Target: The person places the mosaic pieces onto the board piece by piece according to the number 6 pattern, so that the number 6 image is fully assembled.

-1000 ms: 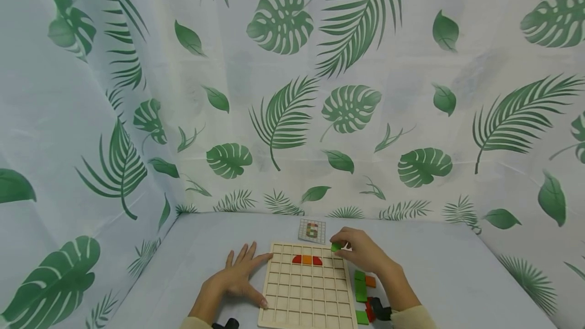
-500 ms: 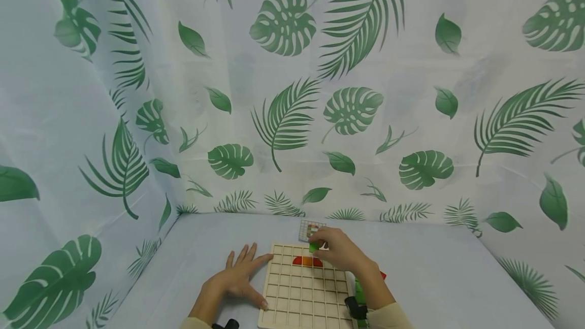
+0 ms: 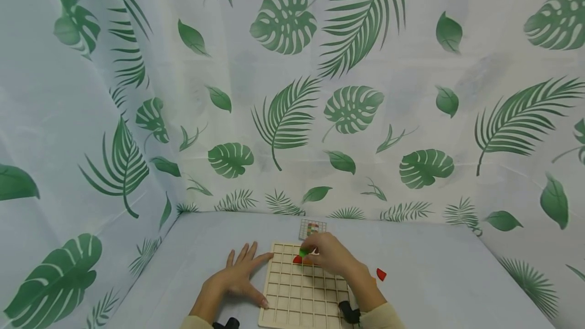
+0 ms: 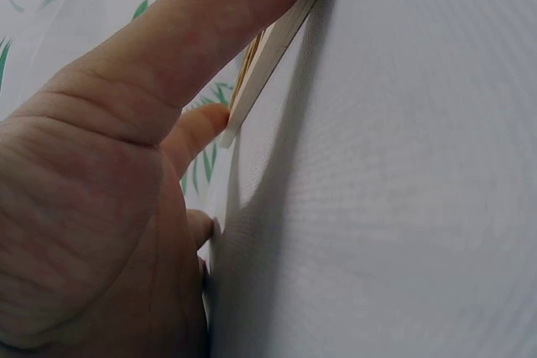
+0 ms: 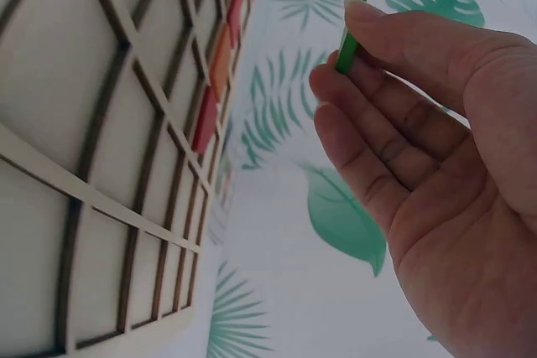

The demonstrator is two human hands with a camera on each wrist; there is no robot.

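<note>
A wooden grid board (image 3: 283, 293) lies on the table. My left hand (image 3: 235, 278) rests at its left side with fingers spread, thumb and index finger touching the edge; in the left wrist view the thumb (image 4: 201, 31) lies against the board's side (image 4: 273, 60). My right hand (image 3: 333, 255) pinches a thin green tile (image 5: 346, 48) between thumb and fingertips, held above the board's upper rows. In the right wrist view an orange tile (image 5: 220, 63) sits in the grid between two red pieces, the nearer red piece (image 5: 205, 121) and the farther red piece (image 5: 236, 14).
A small card (image 3: 312, 227) with a coloured grid pattern lies behind the board. A loose red piece (image 3: 381, 273) is on the table to the right. Behind the table hangs a white leaf-print curtain (image 3: 292, 116). The right forearm hides the area beside the board.
My right hand has moved left with the green tile, from the board's upper right corner to over the row with the red and orange pieces. The left hand has stayed put.
</note>
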